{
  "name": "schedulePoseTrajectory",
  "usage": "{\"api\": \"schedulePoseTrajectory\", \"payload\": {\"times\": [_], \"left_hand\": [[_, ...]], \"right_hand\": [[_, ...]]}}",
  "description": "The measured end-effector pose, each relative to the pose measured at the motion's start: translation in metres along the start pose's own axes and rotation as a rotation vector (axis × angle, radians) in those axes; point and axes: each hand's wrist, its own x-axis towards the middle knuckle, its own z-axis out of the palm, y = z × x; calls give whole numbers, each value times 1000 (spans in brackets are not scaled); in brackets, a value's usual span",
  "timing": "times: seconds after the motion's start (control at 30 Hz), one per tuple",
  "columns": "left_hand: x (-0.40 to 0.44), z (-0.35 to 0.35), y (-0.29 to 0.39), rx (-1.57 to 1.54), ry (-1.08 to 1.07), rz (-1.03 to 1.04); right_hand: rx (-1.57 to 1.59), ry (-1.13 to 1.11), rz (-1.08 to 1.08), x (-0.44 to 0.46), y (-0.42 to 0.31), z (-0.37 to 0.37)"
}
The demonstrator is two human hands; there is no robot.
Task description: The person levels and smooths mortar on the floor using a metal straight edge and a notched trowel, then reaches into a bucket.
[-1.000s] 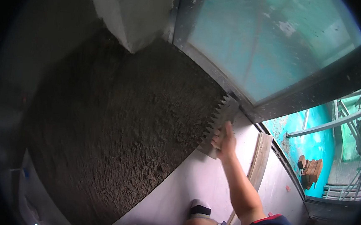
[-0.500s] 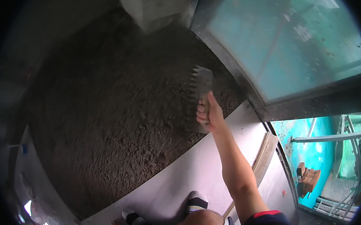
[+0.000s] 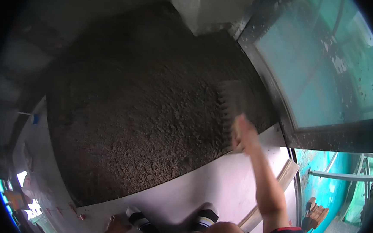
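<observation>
My right hand [image 3: 245,135] is closed round the handle of a notched trowel [image 3: 235,96]. The trowel's toothed edge faces left, and its blade lies over the dark mortar bed [image 3: 126,112], near the right end by the window frame. Motion blurs the hand and blade a little. Fine ridges and rough, crumbly lumps mark the mortar. At the lower edge of the view, what appears to be my left hand [image 3: 116,228] is low beside my foot. Its fingers are too dim and cut off to make out.
Pale large tiles [image 3: 191,169] border the mortar on the near side, with my feet on them. A wooden strip [image 3: 288,173] lies at the right. Beyond it are a window frame [image 3: 288,119], stacked bricks [image 3: 315,216] and metal poles. A pale wall corner [image 3: 211,14] stands at the back.
The view has shifted, so the mortar and window sit differently. My right hand has turned the trowel from a raised, upright pose to lower and flatter over the mortar.
</observation>
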Motion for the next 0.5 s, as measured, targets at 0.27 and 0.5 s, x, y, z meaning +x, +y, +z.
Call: {"api": "schedulePoseTrajectory", "payload": {"times": [0.27,0.5], "left_hand": [[1,6,7,7,-14,-89],[15,-10,23,87,-19,-256]], "right_hand": [[427,-214,110,138,-77,72],[159,-647,316,62,-22,228]]}}
